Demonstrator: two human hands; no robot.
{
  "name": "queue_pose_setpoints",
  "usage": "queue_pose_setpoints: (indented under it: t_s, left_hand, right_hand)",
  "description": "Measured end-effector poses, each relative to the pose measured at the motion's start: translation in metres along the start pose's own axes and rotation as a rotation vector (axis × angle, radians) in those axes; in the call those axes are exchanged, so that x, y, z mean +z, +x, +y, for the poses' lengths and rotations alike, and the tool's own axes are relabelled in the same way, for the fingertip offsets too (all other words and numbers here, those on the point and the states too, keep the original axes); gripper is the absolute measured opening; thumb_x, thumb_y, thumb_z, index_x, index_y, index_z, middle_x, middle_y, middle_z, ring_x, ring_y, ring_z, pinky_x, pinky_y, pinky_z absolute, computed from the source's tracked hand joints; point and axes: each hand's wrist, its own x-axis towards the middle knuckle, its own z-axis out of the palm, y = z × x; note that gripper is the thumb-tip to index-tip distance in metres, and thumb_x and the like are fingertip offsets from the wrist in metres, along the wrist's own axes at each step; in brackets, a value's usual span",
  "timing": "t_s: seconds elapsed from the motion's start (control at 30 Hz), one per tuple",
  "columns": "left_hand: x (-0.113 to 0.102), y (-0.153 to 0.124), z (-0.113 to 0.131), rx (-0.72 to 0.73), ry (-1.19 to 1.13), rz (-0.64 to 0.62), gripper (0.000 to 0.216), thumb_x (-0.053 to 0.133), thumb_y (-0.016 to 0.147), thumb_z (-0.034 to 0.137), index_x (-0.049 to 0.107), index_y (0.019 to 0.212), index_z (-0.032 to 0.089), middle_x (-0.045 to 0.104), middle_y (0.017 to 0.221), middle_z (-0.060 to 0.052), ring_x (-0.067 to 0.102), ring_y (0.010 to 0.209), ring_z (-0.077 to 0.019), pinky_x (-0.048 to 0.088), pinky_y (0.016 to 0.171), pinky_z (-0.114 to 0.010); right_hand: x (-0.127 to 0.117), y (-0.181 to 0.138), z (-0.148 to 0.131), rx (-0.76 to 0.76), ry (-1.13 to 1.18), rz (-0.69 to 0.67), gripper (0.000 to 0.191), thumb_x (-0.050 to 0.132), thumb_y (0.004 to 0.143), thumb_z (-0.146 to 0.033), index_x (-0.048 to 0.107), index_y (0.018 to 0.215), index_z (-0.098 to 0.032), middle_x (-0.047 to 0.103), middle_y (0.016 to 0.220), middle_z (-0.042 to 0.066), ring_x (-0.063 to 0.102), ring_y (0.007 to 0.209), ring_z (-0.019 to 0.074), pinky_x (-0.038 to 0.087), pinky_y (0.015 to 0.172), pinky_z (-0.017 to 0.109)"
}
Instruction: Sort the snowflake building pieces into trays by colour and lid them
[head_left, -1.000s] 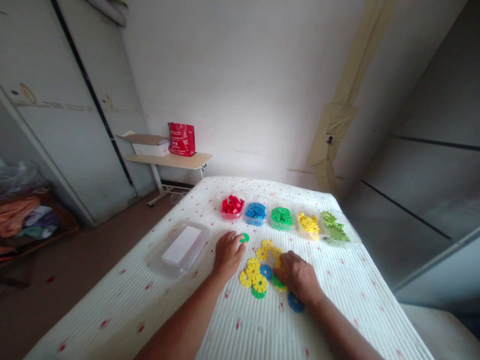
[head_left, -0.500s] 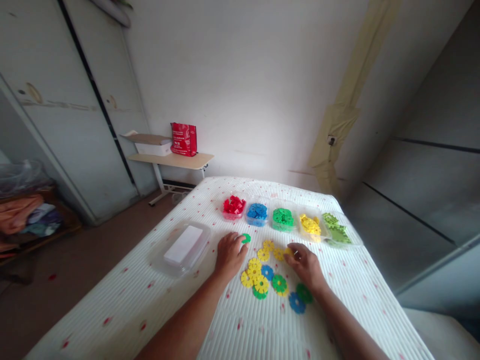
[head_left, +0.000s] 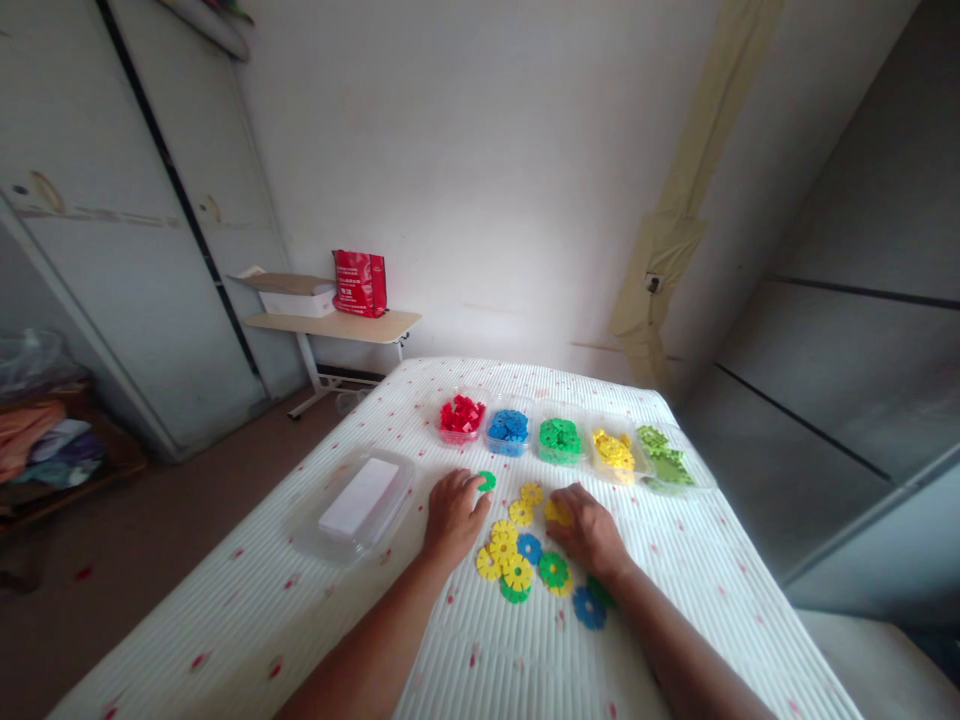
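On the quilted cover, my left hand [head_left: 452, 518] rests with thumb and fingers apart, its fingertips touching the edge of a green notched plastic disc [head_left: 487, 482]. My right hand [head_left: 589, 530] is curled, its fingers on a yellow notched disc [head_left: 556, 512] that they partly hide. Between the hands lies a loose group of yellow discs [head_left: 504, 548], some overlapping. Beside them are a blue disc [head_left: 529, 548] and a green disc [head_left: 553, 570] on top of a yellow one. Under my right wrist lie another blue disc [head_left: 589, 608] and a partly covered green one.
Across the back stand clear tubs of red pieces [head_left: 461, 418], blue discs [head_left: 510, 430], green discs [head_left: 560, 440], yellow discs [head_left: 613, 455] and light green pieces [head_left: 664, 458]. A clear container [head_left: 401, 505] with a white block sits left. A side table [head_left: 341, 325] holds a red bag.
My right hand has moved left and lower, over the yellow disc, and now covers more of the green disc near its wrist. My left hand stays by its green disc. The view has shifted slightly.
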Motion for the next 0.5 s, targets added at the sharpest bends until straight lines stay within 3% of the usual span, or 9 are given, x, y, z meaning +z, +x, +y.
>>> queue_pose_setpoints:
  t_s: [0.1, 0.2, 0.27, 0.37, 0.5]
  left_hand:
    - [0.001, 0.0, -0.002, 0.005, -0.013, -0.006, 0.023, 0.05, 0.082, 0.028, 0.063, 0.101, 0.023, 0.061, 0.106, -0.005, 0.052, 0.105, -0.0204, 0.039, 0.094, -0.038]
    - [0.003, -0.001, -0.003, 0.002, -0.008, -0.012, 0.024, 0.05, 0.082, 0.03, 0.062, 0.101, 0.023, 0.06, 0.106, -0.005, 0.052, 0.105, -0.0209, 0.039, 0.094, -0.039]
    - [0.003, 0.0, -0.003, -0.001, -0.006, -0.014, 0.023, 0.05, 0.082, 0.029, 0.063, 0.101, 0.023, 0.06, 0.106, -0.005, 0.052, 0.105, -0.0211, 0.039, 0.094, -0.039]
    - [0.003, 0.0, -0.003, -0.017, 0.004, -0.011, 0.023, 0.05, 0.082, 0.028, 0.063, 0.101, 0.022, 0.06, 0.108, -0.006, 0.052, 0.106, -0.0217, 0.04, 0.094, -0.04]
    - [0.004, 0.0, -0.003, -0.032, 0.009, 0.0, 0.023, 0.052, 0.081, 0.027, 0.063, 0.101, 0.023, 0.06, 0.109, -0.006, 0.052, 0.106, -0.022, 0.04, 0.094, -0.041]
  right_hand:
    - [-0.017, 0.008, 0.014, 0.009, -0.058, 0.151, 0.027, 0.05, 0.078, -0.026, 0.059, 0.102, -0.018, 0.06, 0.092, 0.007, 0.058, 0.079, 0.0167, 0.045, 0.072, 0.027]
    - [-0.044, 0.03, 0.037, 0.116, -0.21, 0.296, 0.029, 0.049, 0.079, -0.03, 0.06, 0.102, -0.016, 0.061, 0.095, 0.009, 0.058, 0.078, 0.019, 0.044, 0.069, 0.029]
    - [-0.062, 0.047, 0.052, 0.205, -0.298, 0.312, 0.03, 0.049, 0.079, -0.03, 0.061, 0.102, -0.016, 0.062, 0.095, 0.009, 0.058, 0.08, 0.0204, 0.044, 0.067, 0.029]
    - [-0.077, 0.064, 0.065, 0.304, -0.386, 0.297, 0.039, 0.052, 0.078, -0.034, 0.058, 0.111, -0.015, 0.058, 0.112, 0.013, 0.059, 0.082, 0.0215, 0.043, 0.061, 0.029]
    - [-0.071, 0.054, 0.06, 0.277, -0.373, 0.34, 0.033, 0.046, 0.082, -0.035, 0.06, 0.105, -0.016, 0.06, 0.109, 0.01, 0.06, 0.076, 0.0188, 0.04, 0.054, 0.026]
